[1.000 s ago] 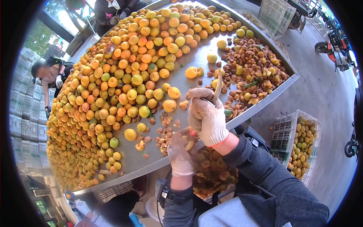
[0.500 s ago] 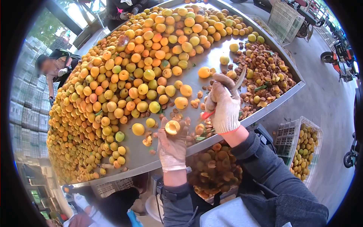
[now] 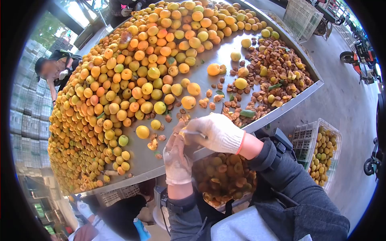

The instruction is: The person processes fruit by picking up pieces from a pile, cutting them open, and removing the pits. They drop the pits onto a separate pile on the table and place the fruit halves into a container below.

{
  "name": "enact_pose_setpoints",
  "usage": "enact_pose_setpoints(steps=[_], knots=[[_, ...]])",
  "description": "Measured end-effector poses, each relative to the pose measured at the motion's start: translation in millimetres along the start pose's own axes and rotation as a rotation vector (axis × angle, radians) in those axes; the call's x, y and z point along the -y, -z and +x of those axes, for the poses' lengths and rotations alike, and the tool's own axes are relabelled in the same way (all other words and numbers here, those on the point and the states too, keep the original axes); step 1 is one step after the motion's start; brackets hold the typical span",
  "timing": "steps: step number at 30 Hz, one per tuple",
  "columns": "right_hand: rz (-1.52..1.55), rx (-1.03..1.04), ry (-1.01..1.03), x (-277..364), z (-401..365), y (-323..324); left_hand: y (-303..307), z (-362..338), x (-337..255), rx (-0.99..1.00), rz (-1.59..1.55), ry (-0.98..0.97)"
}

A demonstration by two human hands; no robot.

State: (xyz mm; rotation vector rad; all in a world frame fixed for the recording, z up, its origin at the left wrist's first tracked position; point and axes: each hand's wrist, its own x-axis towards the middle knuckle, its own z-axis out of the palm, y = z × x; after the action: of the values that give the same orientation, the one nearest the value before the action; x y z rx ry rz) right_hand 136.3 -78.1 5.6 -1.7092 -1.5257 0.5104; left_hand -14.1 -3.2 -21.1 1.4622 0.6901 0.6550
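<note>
My left hand (image 3: 177, 158), in a pale knit glove, grips an apricot (image 3: 182, 131) near the front edge of the metal table. Only a small part of the fruit shows between the fingers. My right hand (image 3: 219, 133), also gloved, meets the left one and is closed round a knife. The knife's grey blade (image 3: 196, 133) lies against the fruit; its handle is hidden in the palm. Beyond both hands spreads a large heap of whole apricots (image 3: 116, 92). Brown pits and scraps (image 3: 277, 68) are piled on the table's right side.
The table's raised metal rim (image 3: 291, 100) runs close by my wrists. Below it sits a container of apricot halves (image 3: 223, 176). A white crate of apricots (image 3: 317, 152) stands on the floor at right. Other people work at the left (image 3: 60, 70), top and lower left.
My right hand has come down and left, bringing the knife from upright in the air to the apricot in my left hand. The cut face of the fruit is now covered.
</note>
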Motion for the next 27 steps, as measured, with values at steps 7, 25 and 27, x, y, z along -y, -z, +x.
enact_pose_setpoints(steps=[7,25,27], knots=[[0.794,-0.316,-0.571,3,2,55,7,-18,-21,0.086,-0.448,0.316],[1.299,-0.063,-0.640,-8,-18,21,94,70,41,-0.437,1.136,0.224],[0.803,-0.111,-0.301,-18,-15,40,98,63,54,-0.421,1.301,0.055]])
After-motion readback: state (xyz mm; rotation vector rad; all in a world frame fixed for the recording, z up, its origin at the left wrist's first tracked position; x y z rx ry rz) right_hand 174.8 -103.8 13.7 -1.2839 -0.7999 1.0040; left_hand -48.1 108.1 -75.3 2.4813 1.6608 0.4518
